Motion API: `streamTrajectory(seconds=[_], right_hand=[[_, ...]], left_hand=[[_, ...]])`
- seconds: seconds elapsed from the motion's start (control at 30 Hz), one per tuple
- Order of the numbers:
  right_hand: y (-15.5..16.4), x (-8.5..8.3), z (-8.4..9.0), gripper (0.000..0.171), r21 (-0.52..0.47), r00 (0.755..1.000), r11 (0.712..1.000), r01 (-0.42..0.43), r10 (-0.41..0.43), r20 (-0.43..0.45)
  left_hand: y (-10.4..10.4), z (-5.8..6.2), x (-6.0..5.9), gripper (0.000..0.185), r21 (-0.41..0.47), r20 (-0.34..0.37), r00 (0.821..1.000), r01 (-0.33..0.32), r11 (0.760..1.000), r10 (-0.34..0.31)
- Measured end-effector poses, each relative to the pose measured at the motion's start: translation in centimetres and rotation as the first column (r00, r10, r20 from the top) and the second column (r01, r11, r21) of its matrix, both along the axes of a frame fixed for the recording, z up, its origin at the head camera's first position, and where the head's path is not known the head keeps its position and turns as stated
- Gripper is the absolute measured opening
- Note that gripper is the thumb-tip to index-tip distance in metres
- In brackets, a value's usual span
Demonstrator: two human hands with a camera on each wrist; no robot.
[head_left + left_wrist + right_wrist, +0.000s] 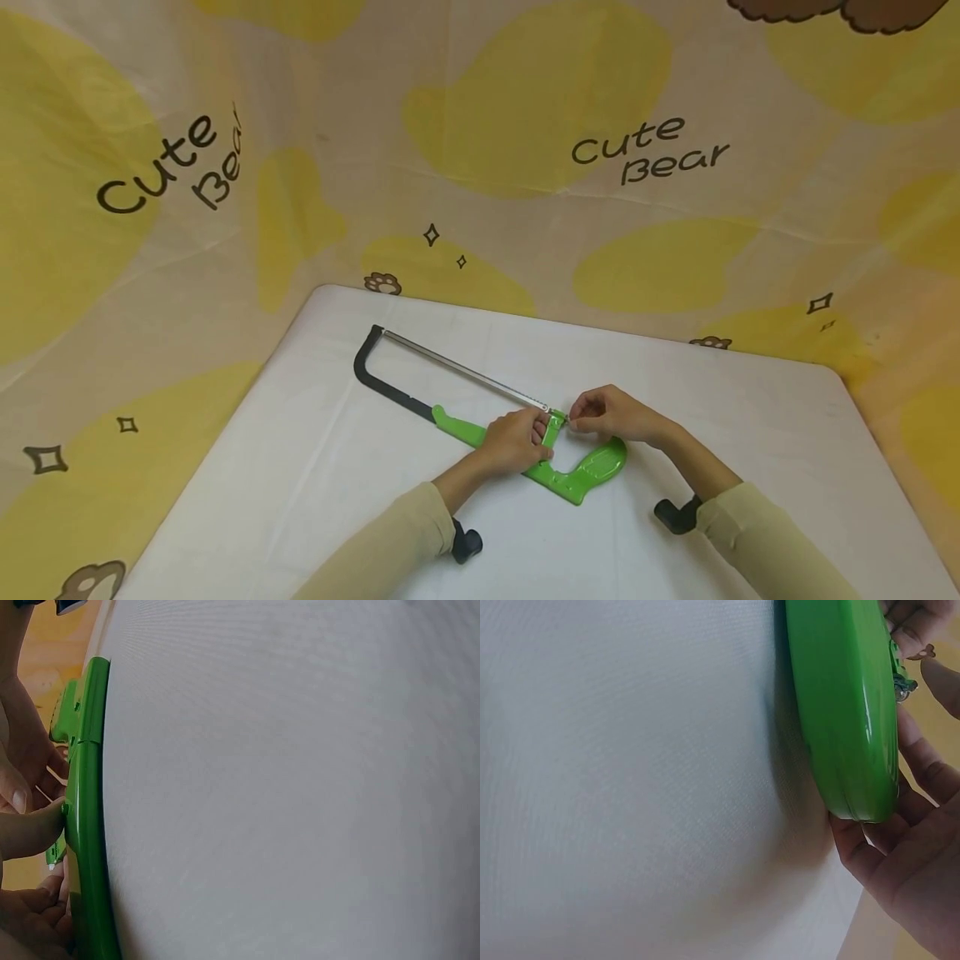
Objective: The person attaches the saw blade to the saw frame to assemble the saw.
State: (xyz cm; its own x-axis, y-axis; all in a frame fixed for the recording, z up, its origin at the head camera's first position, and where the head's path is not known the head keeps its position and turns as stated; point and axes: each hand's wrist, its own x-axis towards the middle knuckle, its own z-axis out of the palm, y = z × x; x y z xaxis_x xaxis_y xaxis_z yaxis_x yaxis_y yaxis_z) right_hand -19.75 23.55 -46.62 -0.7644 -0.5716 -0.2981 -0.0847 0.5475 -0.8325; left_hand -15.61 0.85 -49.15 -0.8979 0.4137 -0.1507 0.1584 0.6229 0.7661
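A hacksaw lies flat on the white table [300,467]. It has a green handle [592,471], a black frame [378,383] and a thin metal blade [465,371]. My left hand [513,442] grips the green frame beside the handle, fingers curled round it. My right hand [611,414] pinches the small metal nut [567,419] where the blade meets the handle. The left wrist view shows the green frame [86,825] on edge, with my left fingers [30,832] against it. In the right wrist view the handle [844,712] stands beside my right hand [907,877], with the nut [904,686] at the fingertips.
A yellow and beige cloth printed "Cute Bear" [645,150] hangs behind and around the table. The table's far edge [570,321] runs just beyond the saw. Black wrist camera mounts [465,543] [677,514] sit on both forearms.
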Motion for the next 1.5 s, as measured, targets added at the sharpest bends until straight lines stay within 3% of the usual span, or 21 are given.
streamTrajectory(seconds=[0.8, 1.17, 1.5], right_hand=[[-0.22, -0.01, -0.2, 0.018, 0.006, 1.0, 1.0, 0.002, -0.002, -0.016], [-0.21, -0.02, -0.76, 0.007, 0.007, 0.995, 0.999, 0.049, -0.048, -0.082], [-0.04, 0.03, -0.45, 0.018, 0.022, 0.999, 1.0, -0.01, 0.011, -0.053]], left_hand=[[-0.03, 0.23, 0.19, 0.036, 0.01, -0.007, 1.0, -0.003, 1.0, 0.003], [-0.04, 0.04, 0.25, 0.035, 0.006, -0.014, 1.0, -0.009, 1.0, 0.009], [0.02, 0.02, 0.13, 0.035, 0.009, -0.009, 1.0, -0.005, 1.0, 0.005]])
